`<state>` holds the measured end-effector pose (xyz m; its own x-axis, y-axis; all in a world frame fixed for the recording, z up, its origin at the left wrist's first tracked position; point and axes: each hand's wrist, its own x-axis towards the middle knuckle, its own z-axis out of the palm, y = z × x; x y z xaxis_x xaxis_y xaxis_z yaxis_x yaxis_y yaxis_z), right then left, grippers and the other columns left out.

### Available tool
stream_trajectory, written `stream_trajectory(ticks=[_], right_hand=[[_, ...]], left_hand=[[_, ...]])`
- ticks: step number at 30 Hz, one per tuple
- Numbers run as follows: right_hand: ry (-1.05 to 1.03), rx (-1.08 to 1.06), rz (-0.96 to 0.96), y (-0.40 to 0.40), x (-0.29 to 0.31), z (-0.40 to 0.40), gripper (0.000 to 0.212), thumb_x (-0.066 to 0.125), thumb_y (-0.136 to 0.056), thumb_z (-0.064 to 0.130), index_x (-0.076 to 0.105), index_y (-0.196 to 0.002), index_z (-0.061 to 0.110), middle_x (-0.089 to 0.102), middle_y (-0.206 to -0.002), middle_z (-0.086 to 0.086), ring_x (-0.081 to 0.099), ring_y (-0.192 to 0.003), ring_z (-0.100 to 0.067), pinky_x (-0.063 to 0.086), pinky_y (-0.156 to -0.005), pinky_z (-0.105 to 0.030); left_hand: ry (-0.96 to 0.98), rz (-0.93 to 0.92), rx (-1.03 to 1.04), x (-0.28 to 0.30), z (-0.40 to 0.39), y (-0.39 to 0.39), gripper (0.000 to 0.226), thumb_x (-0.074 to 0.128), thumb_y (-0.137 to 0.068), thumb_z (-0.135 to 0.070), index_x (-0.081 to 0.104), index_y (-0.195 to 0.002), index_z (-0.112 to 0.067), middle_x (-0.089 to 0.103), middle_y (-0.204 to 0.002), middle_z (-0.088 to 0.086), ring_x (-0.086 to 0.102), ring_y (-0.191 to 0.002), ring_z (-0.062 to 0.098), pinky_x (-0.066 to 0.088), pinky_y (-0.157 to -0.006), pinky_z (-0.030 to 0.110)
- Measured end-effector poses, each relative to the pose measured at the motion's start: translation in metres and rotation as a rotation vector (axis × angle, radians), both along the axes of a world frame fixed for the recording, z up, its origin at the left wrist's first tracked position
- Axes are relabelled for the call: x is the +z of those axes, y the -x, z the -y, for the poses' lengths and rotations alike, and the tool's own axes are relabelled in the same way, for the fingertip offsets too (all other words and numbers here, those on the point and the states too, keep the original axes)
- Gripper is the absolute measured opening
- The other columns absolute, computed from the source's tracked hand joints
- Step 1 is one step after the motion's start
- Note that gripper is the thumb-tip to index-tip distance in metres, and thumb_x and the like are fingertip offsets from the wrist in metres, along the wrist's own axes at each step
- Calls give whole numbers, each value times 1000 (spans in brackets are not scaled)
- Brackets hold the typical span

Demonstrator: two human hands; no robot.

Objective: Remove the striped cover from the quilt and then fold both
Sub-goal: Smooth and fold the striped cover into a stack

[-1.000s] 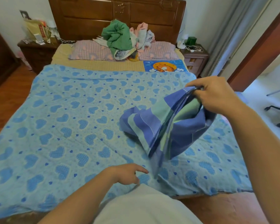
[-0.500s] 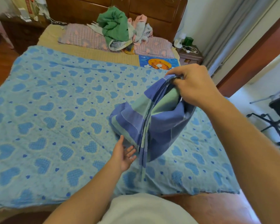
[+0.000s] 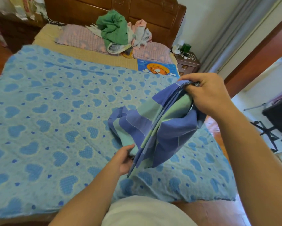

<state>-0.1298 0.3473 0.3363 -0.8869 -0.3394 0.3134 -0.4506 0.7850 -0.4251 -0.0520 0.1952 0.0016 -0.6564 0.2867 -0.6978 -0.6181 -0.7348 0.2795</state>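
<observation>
The striped cover (image 3: 159, 128), blue and pale green, hangs bunched in several layers over the right part of the bed. My right hand (image 3: 208, 95) grips its gathered top edge, held up above the quilt. My left hand (image 3: 123, 159) is at the cover's lower hanging edge, thumb and fingers closing on the fabric there. The quilt (image 3: 52, 128), light blue with darker blue hearts, lies spread flat across the bed under both hands.
Pink pillows (image 3: 81, 38) and a heap of green and pink clothes (image 3: 115, 30) lie by the wooden headboard (image 3: 146, 12). A nightstand (image 3: 187, 62) stands right of the bed. A curtain (image 3: 231, 38) and an open doorway are at the right. Wooden floor runs along both sides.
My left hand rose from the quilt's near edge to the hanging lower edge of the cover and took hold of it. My right hand kept gripping the cover's top.
</observation>
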Motion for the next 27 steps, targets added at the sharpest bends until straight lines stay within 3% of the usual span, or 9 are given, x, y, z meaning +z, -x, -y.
stream_trajectory(ticks=[4, 7, 10, 12, 14, 16, 20, 23, 27], right_hand=[[38, -55, 4, 7, -2, -9, 28, 58, -88, 6, 76, -95, 26, 72, -97, 7, 62, -94, -5, 50, -92, -26], [34, -59, 21, 8, -6, -6, 27, 58, -88, 6, 76, -95, 25, 73, -99, 3, 61, -94, -6, 51, -93, -28], [17, -34, 38, 7, -13, 3, 26, 58, -88, 6, 77, -98, 20, 74, -100, 2, 64, -96, -9, 51, -93, -28], [14, -18, 49, 7, -16, 9, 26, 58, -88, 6, 77, -98, 21, 73, -97, 5, 63, -94, -6, 50, -90, -25], [11, -2, 51, 7, -16, 14, 26, 58, -88, 7, 77, -100, 21, 72, -99, 5, 63, -96, -6, 50, -92, -27], [17, -3, 41, 10, -13, 19, 26, 58, -89, 7, 77, -101, 20, 72, -101, 5, 63, -99, -7, 50, -94, -28], [43, -46, 15, 15, -6, 23, 27, 58, -89, 8, 78, -100, 23, 73, -104, 5, 62, -99, -7, 50, -94, -28], [48, -65, -4, 17, -7, 18, 30, 58, -87, 8, 78, -101, 26, 73, -104, 6, 62, -98, -7, 50, -92, -26], [60, -72, 1, 18, -13, 1, 29, 58, -87, 7, 78, -99, 24, 72, -98, 8, 62, -93, -4, 49, -88, -20]], left_hand=[[27, -78, 118, 6, 14, -7, 30, 62, -95, -15, 68, -120, 1, 72, -107, 17, 70, -82, 27, 58, -67, 33], [196, 51, -37, 2, 21, -23, 13, 68, -92, -25, 69, -93, -12, 59, -62, 0, 43, -44, 10, 47, -49, 23], [200, 135, -243, -6, 15, -45, 18, 66, -91, -30, 66, -80, -16, 52, -58, 0, 47, -57, 14, 55, -74, 37], [104, 158, -274, -15, 9, -58, 17, 64, -91, -26, 71, -84, -13, 65, -87, 8, 63, -89, 28, 48, -95, 55], [0, 160, -266, -17, 4, -66, 23, 60, -91, -23, 75, -93, -6, 64, -113, 17, 58, -117, 44, 42, -101, 63], [-99, 140, -204, -16, -2, -67, 30, 51, -94, -19, 72, -102, 2, 61, -119, 24, 55, -123, 47, 40, -104, 64], [-254, 128, 26, -9, -1, -57, 39, 43, -99, -24, 66, -118, 2, 61, -126, 27, 64, -110, 40, 53, -94, 50], [-276, 145, 126, -7, 13, -47, 40, 55, -93, -38, 73, -103, -3, 64, -98, 20, 61, -73, 28, 51, -67, 35], [-253, 138, 164, 0, 38, -37, 16, 53, -85, -11, 64, -96, -7, 53, -74, 6, 45, -53, 13, 41, -46, 21]])
